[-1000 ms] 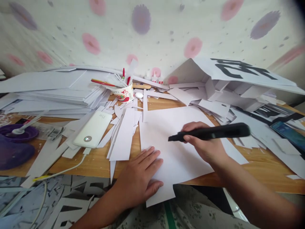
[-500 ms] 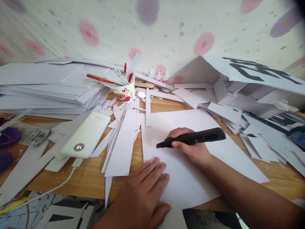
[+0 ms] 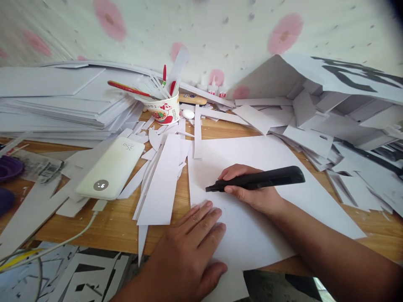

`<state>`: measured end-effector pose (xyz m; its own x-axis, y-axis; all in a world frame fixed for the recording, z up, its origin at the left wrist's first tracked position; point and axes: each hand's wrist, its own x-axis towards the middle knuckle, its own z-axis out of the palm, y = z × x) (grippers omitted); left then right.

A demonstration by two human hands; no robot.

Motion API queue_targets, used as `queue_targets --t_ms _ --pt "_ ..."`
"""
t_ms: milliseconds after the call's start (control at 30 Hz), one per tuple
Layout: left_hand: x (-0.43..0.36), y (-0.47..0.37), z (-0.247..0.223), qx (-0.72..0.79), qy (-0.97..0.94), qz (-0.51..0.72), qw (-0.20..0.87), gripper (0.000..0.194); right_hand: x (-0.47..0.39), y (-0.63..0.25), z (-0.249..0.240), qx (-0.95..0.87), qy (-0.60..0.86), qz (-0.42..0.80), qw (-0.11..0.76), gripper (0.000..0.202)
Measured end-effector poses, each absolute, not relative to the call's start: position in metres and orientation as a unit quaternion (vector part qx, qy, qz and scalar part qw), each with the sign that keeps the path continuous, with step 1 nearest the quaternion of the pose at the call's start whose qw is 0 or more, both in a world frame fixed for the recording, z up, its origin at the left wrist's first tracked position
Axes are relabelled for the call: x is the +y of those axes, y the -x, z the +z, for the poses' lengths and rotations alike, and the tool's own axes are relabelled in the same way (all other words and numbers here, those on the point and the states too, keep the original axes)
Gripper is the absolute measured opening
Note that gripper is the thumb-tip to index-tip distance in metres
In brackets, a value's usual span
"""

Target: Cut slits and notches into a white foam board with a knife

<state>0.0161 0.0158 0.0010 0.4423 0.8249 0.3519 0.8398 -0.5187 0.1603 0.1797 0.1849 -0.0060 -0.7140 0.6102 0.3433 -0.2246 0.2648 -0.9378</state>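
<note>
A large white sheet (image 3: 252,153) of stiff paper or board lies on the wooden table. My left hand (image 3: 192,243) rests flat on its lower left part, fingers stretched out and holding nothing. In my right hand (image 3: 252,188) is a black utility knife (image 3: 273,177), its dark blade end pointing left, just above or touching the sheet; which one I cannot tell. Left of the sheet, narrow white strips (image 3: 160,180) lie in a small pile. Another thin strip (image 3: 197,134) overlaps the sheet's top left edge.
A white power bank (image 3: 110,167) with a cable stands left. Behind it are stacked white boards (image 3: 53,105). A paper cup (image 3: 165,110) holds brushes and sticks, with small bottles (image 3: 217,89) beyond. Paper offcuts and a folded white board structure (image 3: 315,100) crowd the right.
The camera view has shifted slightly, so the background sits higher. Both hands keep nearly the same place on the sheet, and the knife has barely moved. The power bank's display reads differently.
</note>
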Motion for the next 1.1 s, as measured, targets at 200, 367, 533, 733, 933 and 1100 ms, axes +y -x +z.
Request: queue_targets --t_ms 200,367,533,733,933,1100 --pt "0.016 -0.018 0.001 -0.51 0.834 -0.211 0.013 0.041 0.188 -0.183 0.0 -0.739 0.118 0.576 0.331 0.018" --pt "0.014 -0.018 -0.002 -0.522 0.832 -0.189 0.012 0.047 0.201 -0.179 0.015 -0.803 0.062 0.541 0.243 0.02" --pt "0.015 -0.022 -0.002 -0.541 0.81 -0.224 0.006 0.042 0.209 -0.171 0.02 -0.828 0.015 0.505 0.244 0.018" --pt "0.018 -0.025 -0.002 -0.546 0.802 -0.243 0.017 0.039 0.21 -0.174 0.014 -0.828 -0.029 0.487 0.278 0.024" --pt "0.018 -0.025 -0.006 -0.546 0.801 -0.243 0.026 0.038 0.209 -0.18 0.008 -0.82 -0.03 0.49 0.293 0.026" --pt "0.018 -0.024 -0.008 -0.546 0.807 -0.22 0.032 0.04 0.212 -0.187 0.006 -0.82 -0.02 0.5 0.277 0.024"
